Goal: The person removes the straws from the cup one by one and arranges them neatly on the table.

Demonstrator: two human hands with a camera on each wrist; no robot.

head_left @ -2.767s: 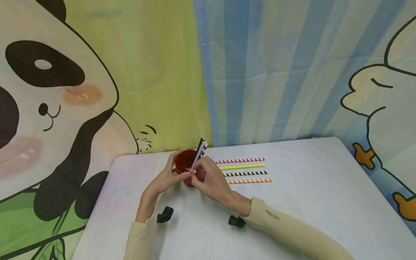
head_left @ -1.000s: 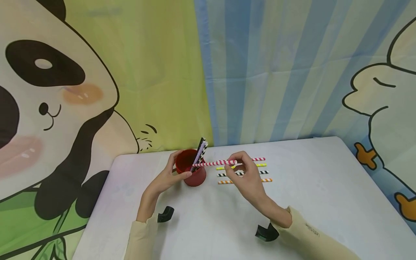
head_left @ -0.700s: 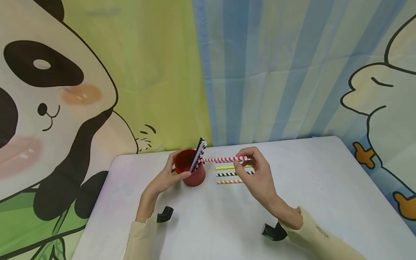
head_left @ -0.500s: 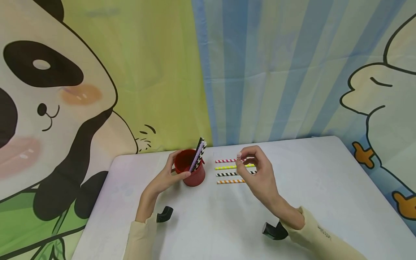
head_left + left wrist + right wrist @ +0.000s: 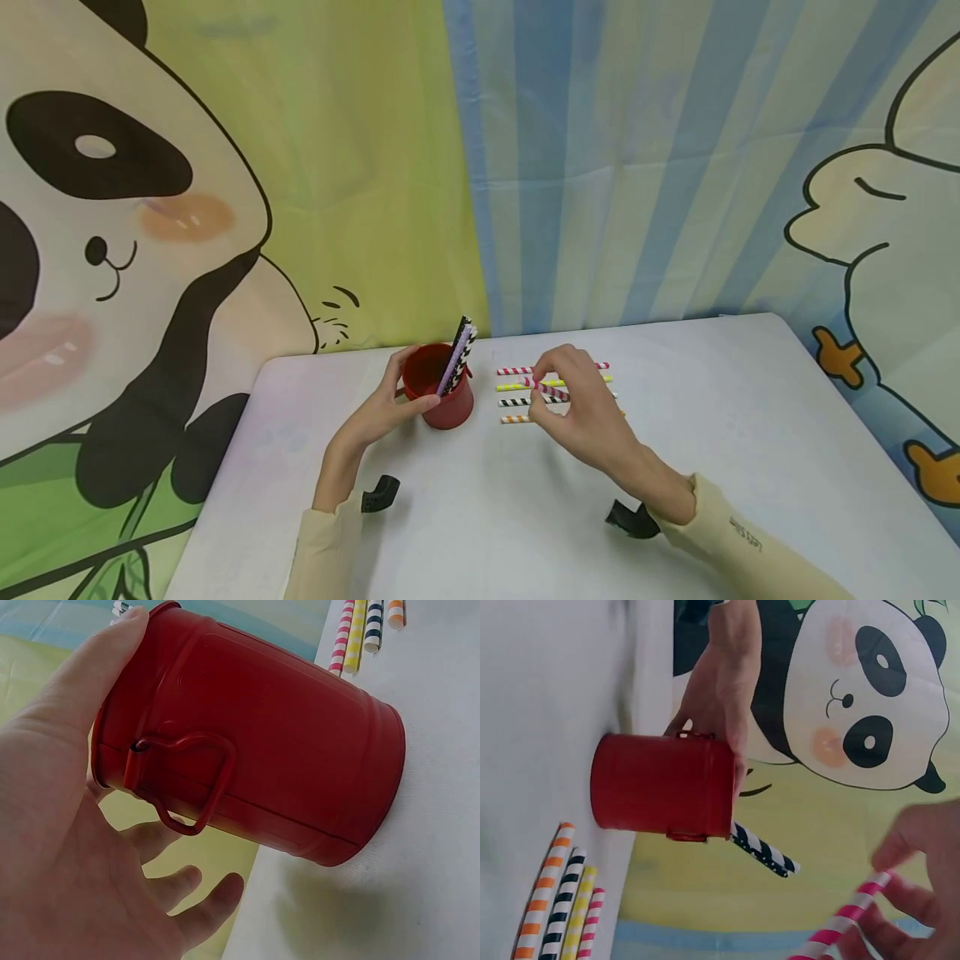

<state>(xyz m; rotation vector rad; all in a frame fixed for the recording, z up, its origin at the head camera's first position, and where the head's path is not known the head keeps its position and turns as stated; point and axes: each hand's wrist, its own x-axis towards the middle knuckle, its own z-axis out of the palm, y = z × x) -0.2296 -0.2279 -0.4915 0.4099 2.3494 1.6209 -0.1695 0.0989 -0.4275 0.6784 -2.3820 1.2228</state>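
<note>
My left hand (image 5: 382, 412) grips the rim of a red metal bucket (image 5: 450, 412), thumb on the near side. In the left wrist view the bucket's wire handle (image 5: 225, 776) shows, and several fingers stand off the wall. Purple, black and black-and-white paper straws (image 5: 459, 362) lean out of the bucket to the right. Right of it, my right hand (image 5: 588, 417) pinches a pink-and-white striped straw (image 5: 840, 922) between thumb and fingers, above the table. Below that hand lie pink (image 5: 513, 372), yellow (image 5: 512, 387), black (image 5: 513, 402) and orange (image 5: 515, 419) straws, partly hidden.
The white table (image 5: 480, 517) meets a printed curtain (image 5: 637, 167) at its back edge. A black wrist device (image 5: 380, 494) sits by the left sleeve, another black device (image 5: 632, 520) by the right sleeve.
My right hand has gone from the bucket to above the row, carrying the pink striped straw. The straw has turned in its fingers and now slants. My left hand stays at the bucket.
</note>
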